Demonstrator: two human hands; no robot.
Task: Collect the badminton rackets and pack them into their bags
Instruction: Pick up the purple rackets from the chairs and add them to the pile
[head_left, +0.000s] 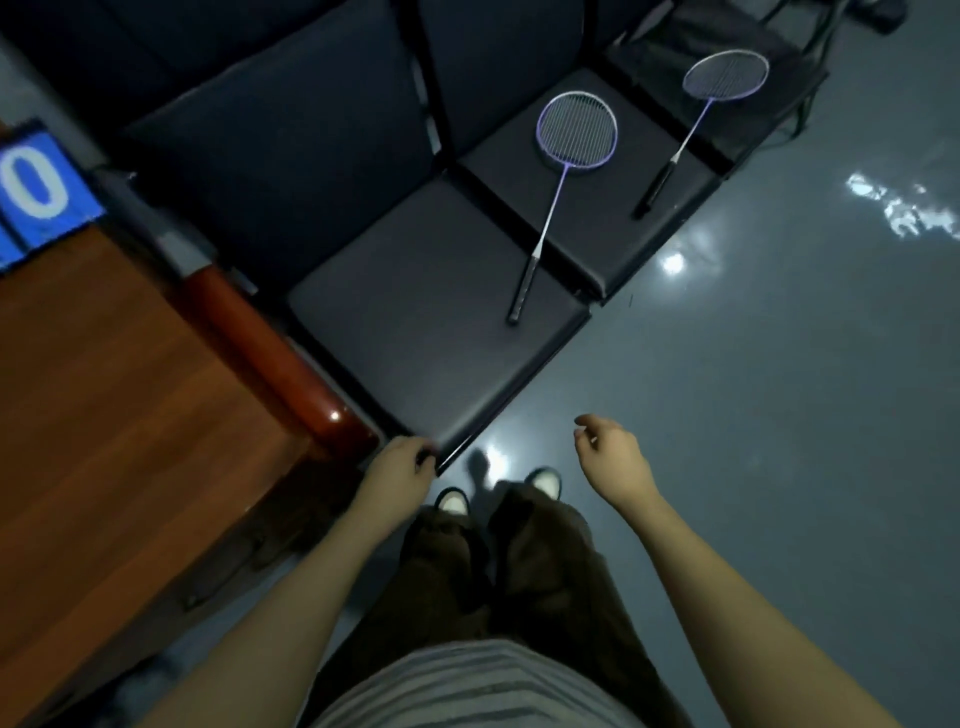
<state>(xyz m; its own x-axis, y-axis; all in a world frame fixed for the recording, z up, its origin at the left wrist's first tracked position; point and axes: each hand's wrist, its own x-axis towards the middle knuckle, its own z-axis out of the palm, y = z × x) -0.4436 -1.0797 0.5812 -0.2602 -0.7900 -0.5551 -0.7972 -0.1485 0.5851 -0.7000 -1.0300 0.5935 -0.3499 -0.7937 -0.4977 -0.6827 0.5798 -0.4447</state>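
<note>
Here, two purple-framed rackets (563, 171) lie on padded seats (415, 312) (matte, square); left hand (400, 460) and right hand (610, 452) loosely curled, holding nothing.

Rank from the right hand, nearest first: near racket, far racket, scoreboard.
From the right hand:
1. Near racket, ahead across the two closest seats.
2. Far racket, farther ahead, on the right seats.
3. Scoreboard, far left by the wooden table.

We read a single mark: a large white "0" on a blue card (39, 192) standing at the far left edge of the wooden counter (119, 415). A second blue card beside it is cut off by the frame, and we can make out no figure there.
</note>
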